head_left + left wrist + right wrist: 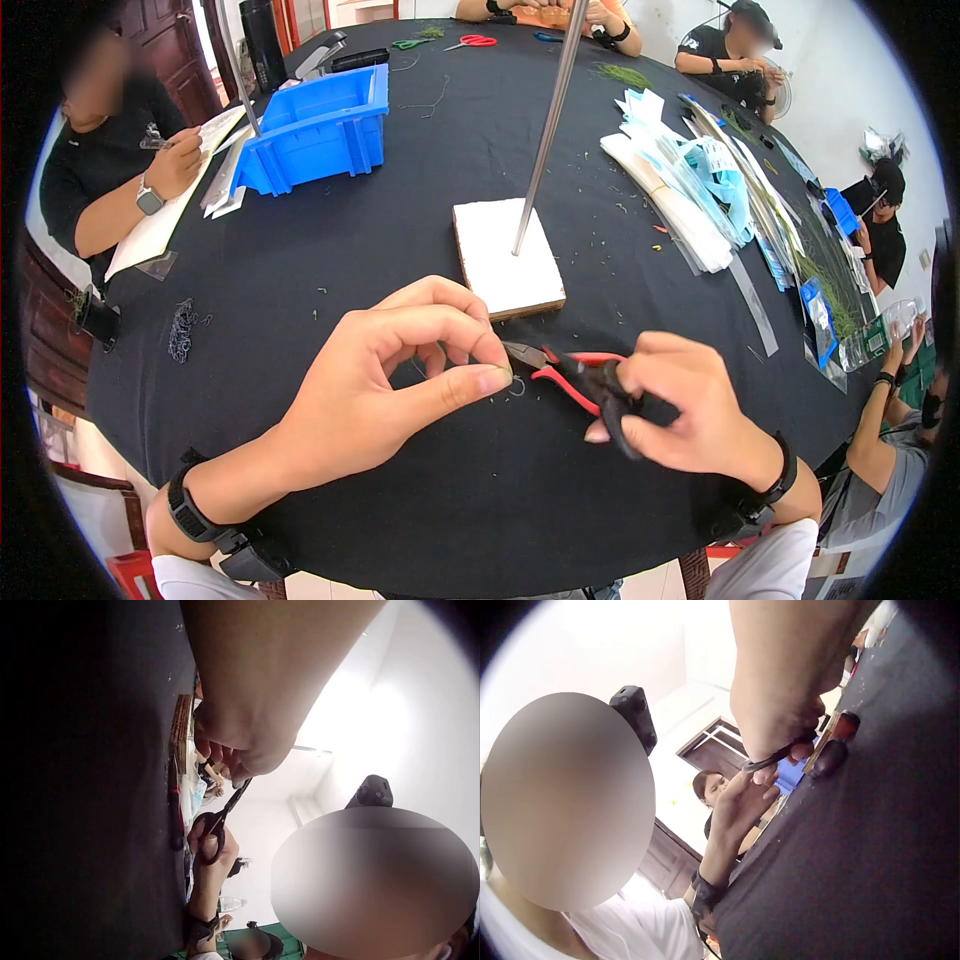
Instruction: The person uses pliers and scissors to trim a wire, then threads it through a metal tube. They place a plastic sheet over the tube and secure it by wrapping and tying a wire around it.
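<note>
My left hand (400,365) pinches a thin dark thread-like strand (518,386) between thumb and index finger; its short curled end shows beside the fingertips. In my right hand (690,400) is a pair of small black scissors (223,815), fingers curled round the handles. Its blades point toward the left fingertips, as the left wrist view shows. Beneath the scissors, pliers (570,389) with red and black handles lie on the black-covered table (400,530). Part of the strand is hidden by the left hand.
Just ahead stands a white-topped block (490,240) with an upright metal rod (550,130). A blue bin (320,135) is at left, a tangled dark strand (182,332) nearer. Paper and plastic strips (670,200) lie right. Several people sit around the table.
</note>
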{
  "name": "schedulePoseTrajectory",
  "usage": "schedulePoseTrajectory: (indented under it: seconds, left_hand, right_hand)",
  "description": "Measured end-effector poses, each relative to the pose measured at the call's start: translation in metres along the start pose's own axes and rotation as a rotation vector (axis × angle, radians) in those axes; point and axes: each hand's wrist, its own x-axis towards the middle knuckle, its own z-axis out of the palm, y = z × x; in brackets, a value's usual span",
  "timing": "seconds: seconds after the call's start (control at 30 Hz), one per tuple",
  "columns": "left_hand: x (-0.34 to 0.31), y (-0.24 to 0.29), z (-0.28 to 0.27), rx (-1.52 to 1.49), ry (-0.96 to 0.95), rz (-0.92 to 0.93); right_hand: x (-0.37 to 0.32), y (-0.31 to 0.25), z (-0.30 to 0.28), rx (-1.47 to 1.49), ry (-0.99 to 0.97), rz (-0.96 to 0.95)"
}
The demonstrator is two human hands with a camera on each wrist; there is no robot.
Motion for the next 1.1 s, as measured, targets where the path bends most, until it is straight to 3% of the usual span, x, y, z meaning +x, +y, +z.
schedulePoseTrajectory:
  seconds: [0.23, 0.33, 0.5, 0.77, 0.87, 0.97, 1.1]
  left_hand:
    - [0.002, 0.002, 0.001, 0.282, 0.087, 0.108]
    - [0.002, 0.000, 0.001, 0.392, 0.098, 0.150]
    - [0.000, -0.002, -0.003, 0.569, 0.004, 0.112]
    - [-0.001, -0.015, -0.003, 0.697, -0.017, 0.206]
    - [-0.002, -0.019, -0.002, 0.738, -0.018, 0.229]
    - [-0.002, -0.021, -0.001, 0.767, -0.029, 0.245]
    - [-0.002, -0.021, 0.000, 0.781, -0.027, 0.273]
  right_hand:
    - [-0.001, 0.034, -0.015, -0.510, 0.236, 0.369]
    - [-0.005, 0.043, -0.026, -0.508, 0.178, 0.500]
    - [-0.005, 0.040, -0.033, -0.537, 0.120, 0.530]
    - [-0.005, 0.039, -0.040, -0.576, 0.003, 0.516]
    - [0.001, 0.033, -0.044, -0.438, -0.110, 0.649]
    - [-0.001, 0.033, -0.044, -0.446, -0.092, 0.581]
    - [0.002, 0.028, -0.031, -0.573, 0.214, 0.331]
